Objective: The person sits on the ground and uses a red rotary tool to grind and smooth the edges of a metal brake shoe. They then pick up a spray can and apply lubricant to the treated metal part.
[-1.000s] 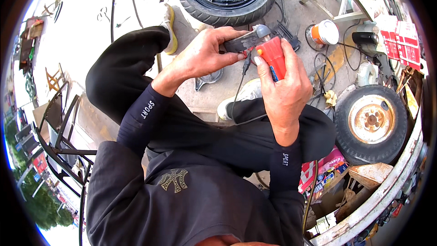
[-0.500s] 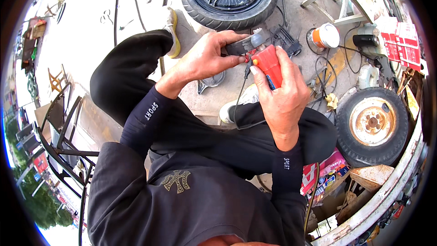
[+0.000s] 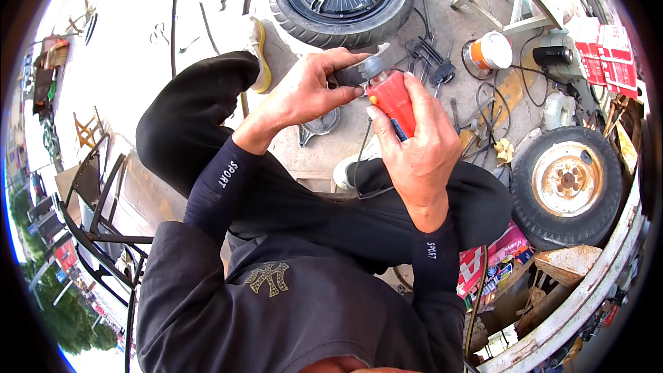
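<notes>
Dk-grey curved strip (image 3: pixel 351 74) is gripped in L hand (image 3: pixel 302 91); red boxy plastic tool (image 3: pixel 395 99) is gripped in R hand (image 3: pixel 423 155), long axis tilted up-left, rounded head (image 3: pixel 375 65) held at strip's R end.

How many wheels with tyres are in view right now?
2: a dark-hubbed wheel beyond the left hand, and a rusty-rimmed wheel at the right. Others may be hidden toward the crowded edges.

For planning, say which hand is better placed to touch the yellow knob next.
Likely the right hand: it holds the red object, thumb near the yellow knob; the left hand grips the dark piece.
</notes>
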The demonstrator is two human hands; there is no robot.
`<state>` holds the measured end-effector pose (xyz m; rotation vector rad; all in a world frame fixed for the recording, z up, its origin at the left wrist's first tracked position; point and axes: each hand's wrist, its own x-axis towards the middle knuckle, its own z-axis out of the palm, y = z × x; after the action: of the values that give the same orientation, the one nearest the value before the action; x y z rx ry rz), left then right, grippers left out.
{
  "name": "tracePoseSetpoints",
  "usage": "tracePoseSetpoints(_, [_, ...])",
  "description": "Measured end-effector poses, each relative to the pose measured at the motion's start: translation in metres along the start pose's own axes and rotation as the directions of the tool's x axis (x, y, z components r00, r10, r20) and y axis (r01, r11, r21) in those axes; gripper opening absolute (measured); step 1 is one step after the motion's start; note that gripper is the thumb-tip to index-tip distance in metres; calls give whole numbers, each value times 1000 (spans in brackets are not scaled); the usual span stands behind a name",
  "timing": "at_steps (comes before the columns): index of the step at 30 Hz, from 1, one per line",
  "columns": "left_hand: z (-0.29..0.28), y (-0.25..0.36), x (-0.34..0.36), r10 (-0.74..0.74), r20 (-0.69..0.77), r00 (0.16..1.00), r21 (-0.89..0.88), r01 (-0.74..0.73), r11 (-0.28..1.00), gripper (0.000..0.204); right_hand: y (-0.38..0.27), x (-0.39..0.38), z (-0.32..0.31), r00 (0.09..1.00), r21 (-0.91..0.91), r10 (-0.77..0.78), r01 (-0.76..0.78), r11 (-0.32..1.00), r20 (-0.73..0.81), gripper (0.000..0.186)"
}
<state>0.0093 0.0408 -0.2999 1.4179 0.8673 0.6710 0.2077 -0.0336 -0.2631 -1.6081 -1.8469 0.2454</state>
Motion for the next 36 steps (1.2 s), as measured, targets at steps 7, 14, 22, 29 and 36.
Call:
tracePoseSetpoints(7, [-1, -4, 1, 89, -11, 996, 132, -87, 987, 51, 6, 1, 0, 999, 0, -23, 23, 1000, -39, 61])
tracePoseSetpoints(14, [-2, 1, 1, -27, -3, 1000, 58, 27, 998, 49, 7, 1, -1, 999, -16, 34, -34, 999, -20, 60])
tracePoseSetpoints(22, [-3, 2, 4, -41, -19, 999, -85, 39, 996, 49, 1, 1, -2, 999, 23, 43, -42, 999, -26, 58])
tracePoseSetpoints(29, [-6, 4, 2, -143, -37, 989, -129, 137, 982, 48, 11, 2, -3, 990, 47, 132, -130, 990, -46, 59])
tracePoseSetpoints(36, [-7, -1, 6, -79, -37, 996, -18, 79, 997, 51, 10, 7, -9, 984, 111, 177, -173, 979, -20, 54])
